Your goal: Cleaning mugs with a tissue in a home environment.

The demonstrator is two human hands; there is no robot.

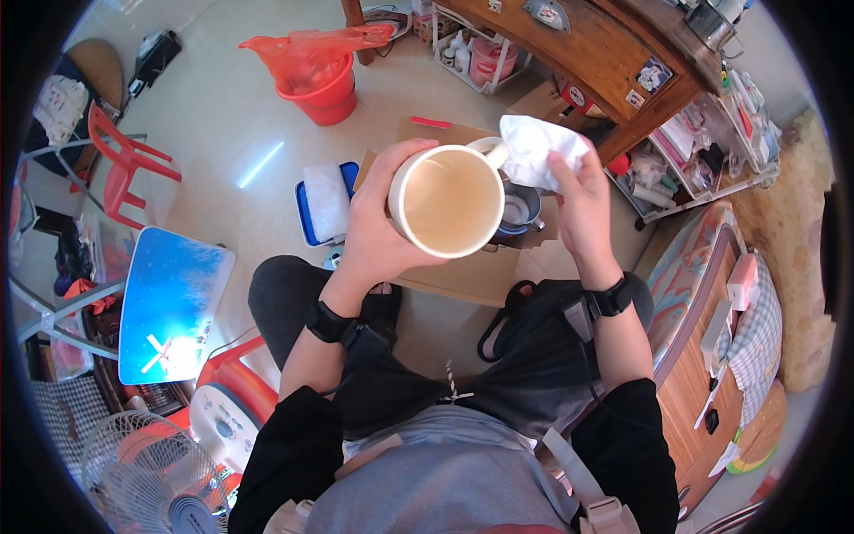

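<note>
A cream-coloured mug (pixel 447 201) is held up in front of me, its open mouth facing me and its inside a plain pale tan. My left hand (pixel 374 214) is wrapped round the mug's left side. The mug's handle points up and to the right. Beside that handle, my right hand (pixel 583 200) pinches a crumpled white tissue (pixel 538 147) between thumb and fingers. Below the mug, an open cardboard box (pixel 463 276) stands on the floor between my feet. In it a steel pot or cup (pixel 523 210) shows partly, the rest hidden by the mug.
A blue tray (pixel 305 214) with a white cloth lies left of the box. Farther off stand a red bin (pixel 329 102) with a red bag and a wooden desk (pixel 587 53). On the left are a red chair (pixel 124 160), a blue folding table (pixel 173 298) and a fan (pixel 147 472).
</note>
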